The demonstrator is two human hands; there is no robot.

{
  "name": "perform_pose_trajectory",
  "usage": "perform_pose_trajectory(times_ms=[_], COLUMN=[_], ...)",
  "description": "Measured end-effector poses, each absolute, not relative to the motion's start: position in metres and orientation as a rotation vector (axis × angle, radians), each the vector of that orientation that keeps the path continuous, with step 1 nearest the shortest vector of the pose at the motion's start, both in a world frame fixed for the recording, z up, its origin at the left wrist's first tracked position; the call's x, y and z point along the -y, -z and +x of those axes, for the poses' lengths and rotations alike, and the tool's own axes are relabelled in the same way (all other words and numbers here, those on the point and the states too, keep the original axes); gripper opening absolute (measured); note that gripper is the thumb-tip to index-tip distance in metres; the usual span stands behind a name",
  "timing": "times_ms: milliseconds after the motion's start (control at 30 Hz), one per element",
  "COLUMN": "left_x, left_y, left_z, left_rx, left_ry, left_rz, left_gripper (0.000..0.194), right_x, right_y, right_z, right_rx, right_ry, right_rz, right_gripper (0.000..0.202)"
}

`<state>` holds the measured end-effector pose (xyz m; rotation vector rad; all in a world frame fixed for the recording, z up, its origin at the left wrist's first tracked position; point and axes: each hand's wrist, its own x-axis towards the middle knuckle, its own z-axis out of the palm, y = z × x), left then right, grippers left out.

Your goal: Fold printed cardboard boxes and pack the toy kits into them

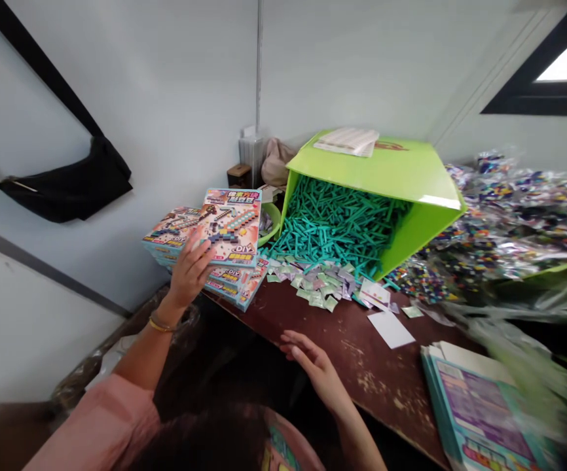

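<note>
My left hand [190, 269] lies against the front of a printed DIY kit box [233, 226], its fingers stretched over the lower left of the cover. That box leans on top of a stack of similar boxes [175, 222] at the table's left end. My right hand [313, 363] is held near the table's front edge, fingers out and thumb apart, with nothing in it. Beyond it, small flat packets [320, 284] lie in a loose pile. Behind them a green bin [376, 167] rests on its side, full of teal plastic sticks [332, 219].
A white card [390, 328] lies on the dark red table [342, 340]. Flattened printed cartons [484, 405] are stacked at the right front. Bags of coloured beads [524, 216] pile up at the back right. A black bag [67, 183] hangs on the left wall.
</note>
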<state>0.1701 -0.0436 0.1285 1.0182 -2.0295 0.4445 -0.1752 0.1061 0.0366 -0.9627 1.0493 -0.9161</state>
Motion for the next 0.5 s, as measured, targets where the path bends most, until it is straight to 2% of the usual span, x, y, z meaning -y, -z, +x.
perform_pose_trajectory(times_ms=[167, 333, 433, 500], left_x=[0.041, 0.017, 0.006, -0.009], left_y=[-0.145, -0.131, -0.096, -0.066], left_z=[0.182, 0.163, 0.116, 0.070], left_rx=[2.216, 2.064, 2.018, 2.043], left_ry=[-0.362, -0.309, 0.031, 0.321], left_rz=[1.223, 1.235, 1.184, 1.062], left_gripper=[0.044, 0.074, 0.068, 0.056], right_x=[-0.119, -0.124, -0.131, -0.150], right_y=[-0.027, -0.021, -0.007, 0.006], right_z=[-0.169, -0.211, -0.294, -0.350], right_rx=[-1.062, -1.247, -1.897, -2.496], right_ry=[0.909, 0.978, 1.057, 0.929], right_rz=[-1.005, -1.232, -1.376, -1.285], right_gripper=[0.049, 0.037, 0.036, 0.046])
